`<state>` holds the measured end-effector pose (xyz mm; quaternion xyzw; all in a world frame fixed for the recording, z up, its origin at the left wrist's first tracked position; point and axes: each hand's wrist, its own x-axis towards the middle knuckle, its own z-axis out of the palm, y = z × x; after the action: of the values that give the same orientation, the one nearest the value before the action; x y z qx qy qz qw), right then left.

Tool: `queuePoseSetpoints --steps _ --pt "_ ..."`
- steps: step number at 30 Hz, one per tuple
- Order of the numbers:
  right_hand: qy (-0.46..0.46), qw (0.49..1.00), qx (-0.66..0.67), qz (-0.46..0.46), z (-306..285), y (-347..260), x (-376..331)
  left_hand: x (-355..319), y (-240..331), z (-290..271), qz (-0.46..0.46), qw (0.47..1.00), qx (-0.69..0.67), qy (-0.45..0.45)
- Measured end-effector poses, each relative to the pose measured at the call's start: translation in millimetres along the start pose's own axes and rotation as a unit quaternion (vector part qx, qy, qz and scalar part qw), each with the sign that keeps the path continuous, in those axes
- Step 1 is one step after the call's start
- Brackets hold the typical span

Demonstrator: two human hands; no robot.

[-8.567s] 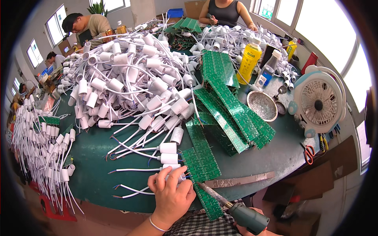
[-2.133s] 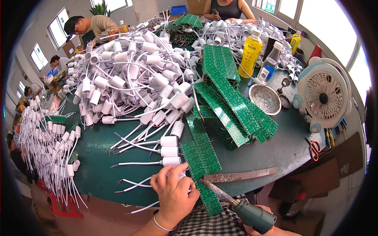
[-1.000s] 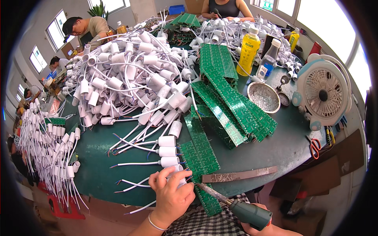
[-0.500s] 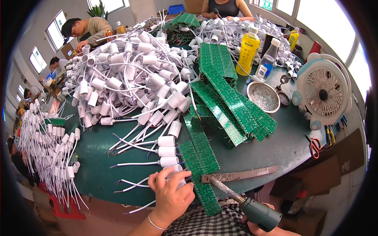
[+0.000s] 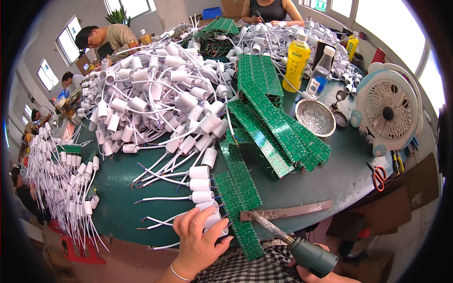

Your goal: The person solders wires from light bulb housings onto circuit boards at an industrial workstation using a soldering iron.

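Two hands at the near edge of a green surface [image 5: 141, 188]. Left hand [image 5: 198, 236]: fingers closed over a white lamp socket [image 5: 213, 220], pressing it against the strip of green circuit boards [image 5: 238, 198] that runs toward the person. Right hand [image 5: 321, 276]: mostly below the frame edge, fingers wrapped round the dark grip of a soldering iron [image 5: 292, 240]; its tip rests near a brown metal strip [image 5: 288, 211], just beside the board.

Adjacent stock: single sockets with bare-ended leads [image 5: 198, 184] in a row beside the left hand; a large heap of wired white sockets [image 5: 155, 99] behind; stacked green boards [image 5: 278, 127]; a metal bowl [image 5: 315, 117]; a yellow bottle [image 5: 295, 61]; a white fan [image 5: 389, 111]; orange-handled scissors [image 5: 378, 175].

Hazards, as judged:
- The iron's tip lies close to the left fingertips; a slip of either hand risks a burn.
- Loose leads cross the board; a stray wire under the tip risks a wrong joint or melted insulation.
- The board strip overhangs the edge; lighter pressure from the left hand may let it shift or tip.
- The socket heap leans toward the working area; one tugged lead could drag others onto the board.
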<state>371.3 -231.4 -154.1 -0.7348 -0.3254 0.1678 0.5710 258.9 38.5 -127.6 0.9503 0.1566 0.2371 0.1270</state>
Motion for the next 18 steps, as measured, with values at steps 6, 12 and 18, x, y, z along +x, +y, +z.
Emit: queuePoseSetpoints --steps 6,12,18 --pt "0.009 0.999 0.04 -0.002 -1.3 3.2 4.0 -15.9 -13.2 -7.8 0.015 0.998 0.056 -0.01" --pt "-0.023 0.985 0.133 0.109 -8.3 0.1 1.9 22.4 -7.0 -26.5 0.231 0.957 0.173 0.029" --pt "-0.027 0.993 0.105 0.039 -6.6 5.6 19.4 83.8 -89.3 -11.0 0.025 0.982 -0.175 0.06"
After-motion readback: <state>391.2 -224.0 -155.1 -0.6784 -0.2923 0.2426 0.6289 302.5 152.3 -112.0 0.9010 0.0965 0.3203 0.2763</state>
